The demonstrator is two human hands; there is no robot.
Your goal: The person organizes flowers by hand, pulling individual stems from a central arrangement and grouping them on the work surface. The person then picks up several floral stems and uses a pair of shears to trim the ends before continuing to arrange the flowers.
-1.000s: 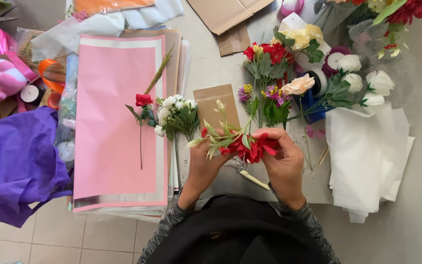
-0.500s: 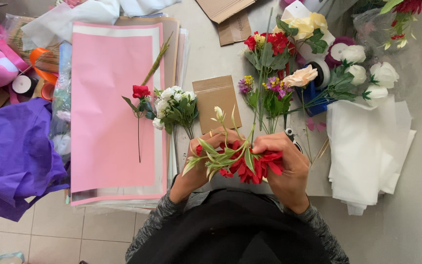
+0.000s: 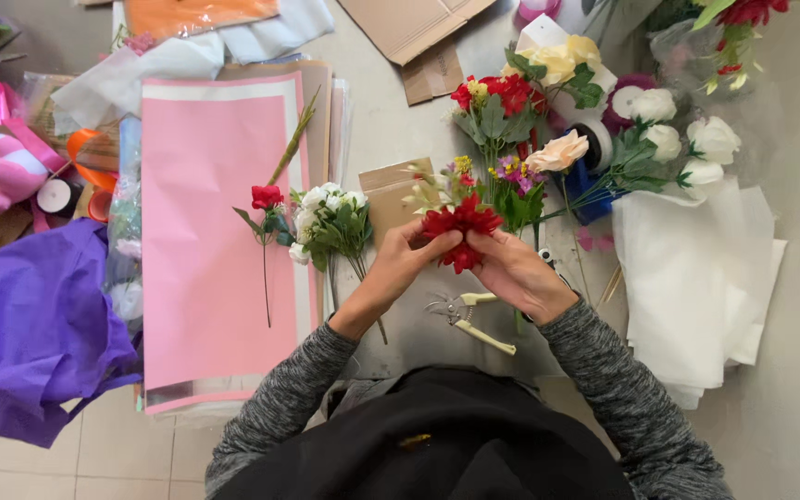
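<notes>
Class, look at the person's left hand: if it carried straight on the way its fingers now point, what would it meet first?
The left hand points up-right, so it would first meet the red flower cluster it already touches, then probably the right hand, though depth is unclear.

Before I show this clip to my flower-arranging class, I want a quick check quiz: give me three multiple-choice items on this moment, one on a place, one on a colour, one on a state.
1. Where do the clippers lie?
A. on the purple paper
B. on the floor below the two hands
C. on the white paper

2. What colour are the flowers held in the hands?
A. red
B. yellow
C. white

3. How does the single rose on the pink sheet stand?
A. upright in a vase
B. lying flat, untouched
C. gripped by the left hand

Answers: 1 B, they lie just under the left hand and right hand. 2 A, the held blooms are red. 3 B, it lies flat, clear of both hands.
</notes>
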